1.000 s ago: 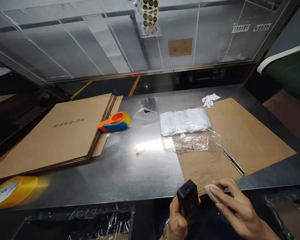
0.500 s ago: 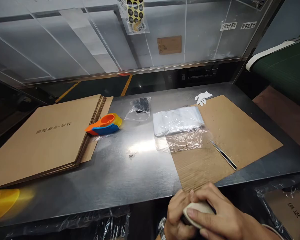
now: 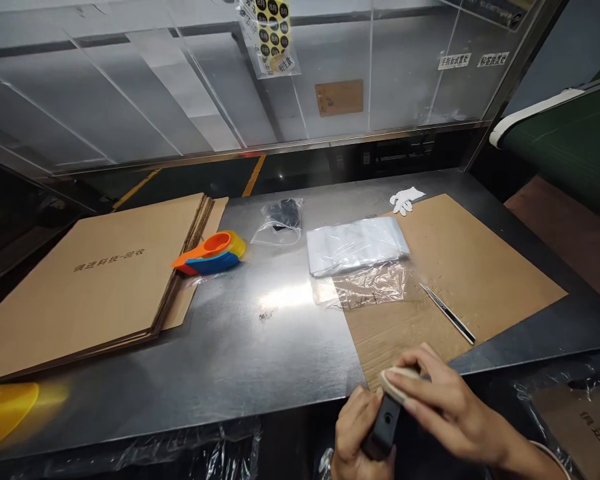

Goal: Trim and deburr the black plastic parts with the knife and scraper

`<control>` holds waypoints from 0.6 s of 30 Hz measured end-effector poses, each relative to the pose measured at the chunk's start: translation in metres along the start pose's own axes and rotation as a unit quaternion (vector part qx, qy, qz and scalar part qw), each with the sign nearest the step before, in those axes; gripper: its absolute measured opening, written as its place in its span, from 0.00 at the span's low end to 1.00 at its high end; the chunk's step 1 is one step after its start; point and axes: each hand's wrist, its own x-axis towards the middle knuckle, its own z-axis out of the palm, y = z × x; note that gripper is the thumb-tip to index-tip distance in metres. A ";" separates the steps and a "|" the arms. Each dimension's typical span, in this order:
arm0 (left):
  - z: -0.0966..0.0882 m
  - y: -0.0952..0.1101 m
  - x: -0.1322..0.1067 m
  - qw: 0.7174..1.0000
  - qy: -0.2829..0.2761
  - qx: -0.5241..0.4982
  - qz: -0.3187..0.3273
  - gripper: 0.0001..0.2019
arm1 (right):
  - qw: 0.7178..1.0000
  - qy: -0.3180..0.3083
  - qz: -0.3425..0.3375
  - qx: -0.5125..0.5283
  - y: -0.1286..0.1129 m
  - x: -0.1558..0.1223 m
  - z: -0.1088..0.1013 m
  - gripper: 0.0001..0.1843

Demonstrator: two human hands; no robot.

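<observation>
At the near edge of the steel table (image 3: 260, 360), my left hand (image 3: 353, 430) is wrapped round a small black block (image 3: 383, 427), held just below table level. My right hand (image 3: 437, 403) pinches a cream-coloured pad (image 3: 397, 381) and presses it onto the top end of the black block. Both hands sit in front of the near corner of a flat brown cardboard sheet (image 3: 460, 273).
A stack of flat cartons (image 3: 95, 280) lies at the left, with an orange-and-blue tape dispenser (image 3: 211, 253) beside it. Clear bags (image 3: 357, 243), a bagged black item (image 3: 280, 217), a thin dark tool (image 3: 447, 313), a white glove (image 3: 405, 199) and a yellow tape roll (image 3: 3, 413) are about.
The black block stood upright in my left hand a second ago; it has been lowered and tilted, and my right hand keeps rubbing the pad over its end.
</observation>
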 end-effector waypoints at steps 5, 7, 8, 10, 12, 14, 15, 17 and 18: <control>-0.005 -0.008 -0.008 0.999 0.021 -0.021 -0.029 0.32 | 0.984 0.095 0.097 -0.115 0.083 -0.003 0.027 0.16; -0.006 -0.009 -0.011 0.996 0.001 -0.051 -0.075 0.33 | 0.974 0.126 0.119 -0.145 0.110 -0.004 0.036 0.16; -0.006 -0.008 -0.011 0.993 -0.010 -0.065 -0.095 0.33 | 0.970 0.140 0.125 -0.156 0.119 -0.004 0.038 0.16; -0.007 -0.003 -0.009 0.989 -0.021 -0.089 -0.117 0.32 | 0.963 0.163 0.131 -0.171 0.122 -0.003 0.040 0.16; -0.008 0.003 -0.004 0.988 -0.018 -0.090 -0.123 0.33 | 0.961 0.177 0.124 -0.170 0.105 -0.002 0.036 0.17; -0.008 0.008 0.002 0.988 -0.013 -0.085 -0.130 0.32 | 0.968 0.176 0.104 -0.147 0.074 -0.001 0.029 0.18; -0.008 0.010 0.005 0.988 -0.010 -0.088 -0.130 0.32 | 0.973 0.169 0.090 -0.127 0.055 -0.001 0.025 0.17; -0.006 0.012 0.008 0.987 -0.008 -0.106 -0.124 0.33 | 0.992 0.121 0.029 -0.021 0.020 0.000 0.018 0.19; -0.005 0.012 0.009 0.986 -0.006 -0.117 -0.119 0.33 | 0.995 0.103 0.002 0.018 0.005 0.000 0.016 0.21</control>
